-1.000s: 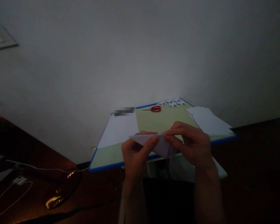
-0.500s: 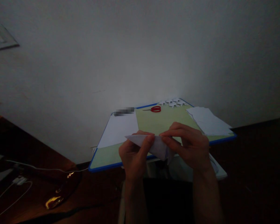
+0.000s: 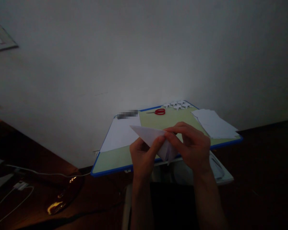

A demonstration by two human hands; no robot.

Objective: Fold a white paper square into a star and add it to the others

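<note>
The wall (image 3: pixel 144 57) is the largest item in view and stands behind the work area. In front of it is the surface (image 3: pixel 155 122), which has a pale green top and a blue rim. A loose stack of white sheets (image 3: pixel 216 124) lies at the right end of the surface, edges offset from one another. A white sheet (image 3: pixel 121 131) lies flat at the left end, and a strip of green shows along its near side.

The left hand (image 3: pixel 142 158) and the right hand (image 3: pixel 193 147) are positioned above the near edge of the surface, close together. Both are clamped on one workpiece, the folded paper (image 3: pixel 147 135). The left thumb presses on the near face, with the other fingers behind it. The right thumb and index finger pinch the upper edge at its right end, just beside the left thumb tip.

The folded paper is held clear of the surface, above its near edge. Its narrow tip points left and slightly upward. The long axis slants from this tip down to the right; the lower end, with layers parted, points down between the hands.

The scissors (image 3: pixel 160 111) lie near the far edge, blades pointing left and red handles right. A pixelated dark object (image 3: pixel 127 114) lies at the far left; its details cannot be told. Small folded white pieces (image 3: pixel 179 107) are grouped at the far right corner.
</note>
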